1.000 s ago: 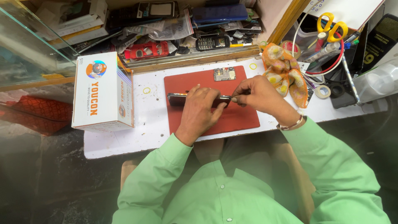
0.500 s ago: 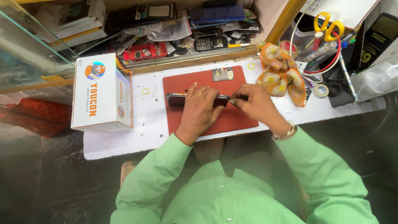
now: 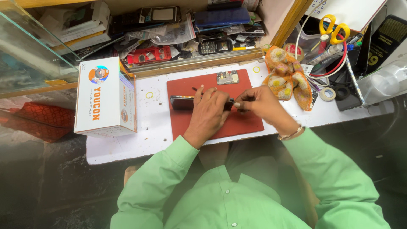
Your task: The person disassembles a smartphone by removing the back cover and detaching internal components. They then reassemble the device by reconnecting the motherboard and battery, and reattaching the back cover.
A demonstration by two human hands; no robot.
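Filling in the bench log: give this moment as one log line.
left hand: pressing dark phone onto red mat | right hand: pinching thin tool at phone's end | small circuit board: lying on mat

**Hidden and cut off around the red mat**

On the red mat (image 3: 237, 123), the dark phone's (image 3: 180, 102) middle is covered by the left hand (image 3: 210, 114). What is pinched by the right hand (image 3: 260, 105) cannot be made out. Right of the mat, the clear bottle (image 3: 383, 85) is cut off by the edge.

The left hand (image 3: 208, 113) presses down on a dark phone (image 3: 181, 103) lying across a red mat (image 3: 246, 121). The right hand (image 3: 259, 104) pinches a thin tool at the phone's right end. A small circuit board (image 3: 227, 77) sits on the mat above; a white box (image 3: 105, 96) stands to the left.
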